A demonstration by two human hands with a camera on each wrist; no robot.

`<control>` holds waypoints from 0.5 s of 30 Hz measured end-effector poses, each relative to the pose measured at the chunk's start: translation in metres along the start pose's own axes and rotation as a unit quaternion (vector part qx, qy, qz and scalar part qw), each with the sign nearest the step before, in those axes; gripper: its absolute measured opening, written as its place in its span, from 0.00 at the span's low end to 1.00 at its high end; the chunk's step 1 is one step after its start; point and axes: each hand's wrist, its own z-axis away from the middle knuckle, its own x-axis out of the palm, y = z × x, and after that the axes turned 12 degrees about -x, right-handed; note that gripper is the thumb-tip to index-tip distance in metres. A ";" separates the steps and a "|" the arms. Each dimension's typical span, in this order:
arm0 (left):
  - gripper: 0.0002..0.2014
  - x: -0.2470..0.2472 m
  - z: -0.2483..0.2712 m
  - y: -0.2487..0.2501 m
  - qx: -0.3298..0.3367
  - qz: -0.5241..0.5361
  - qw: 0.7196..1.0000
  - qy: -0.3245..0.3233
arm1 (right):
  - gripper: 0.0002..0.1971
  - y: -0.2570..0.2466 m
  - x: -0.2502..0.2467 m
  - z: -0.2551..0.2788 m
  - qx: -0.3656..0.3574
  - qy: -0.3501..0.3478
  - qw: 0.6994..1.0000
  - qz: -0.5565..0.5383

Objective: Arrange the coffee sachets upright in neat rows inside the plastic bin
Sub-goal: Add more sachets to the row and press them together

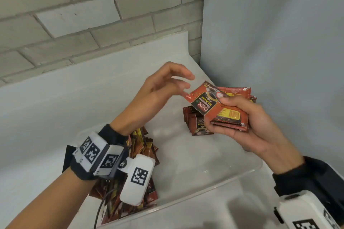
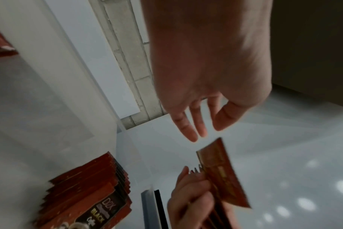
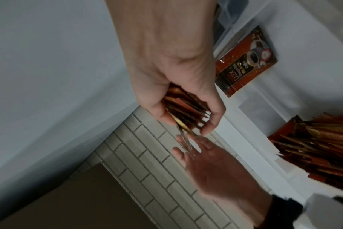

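Right hand [image 1: 247, 126] grips a fanned stack of sachets [image 1: 223, 106] above the bin's [image 1: 214, 178] far right corner, thumb on the top sachet. Left hand [image 1: 158, 95] is open, fingers loosely bent, tips just beside the top sachet's corner; contact cannot be told. Upright row [image 1: 197, 122] stands in the bin's far corner under the stack. Loose heap [image 1: 143, 147] lies at the bin's left end, beneath the left wrist.
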 end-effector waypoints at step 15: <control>0.10 0.001 -0.005 0.015 -0.077 -0.050 0.994 0.056 | 0.07 0.008 -0.006 -0.002 -0.134 0.023 0.991 0.015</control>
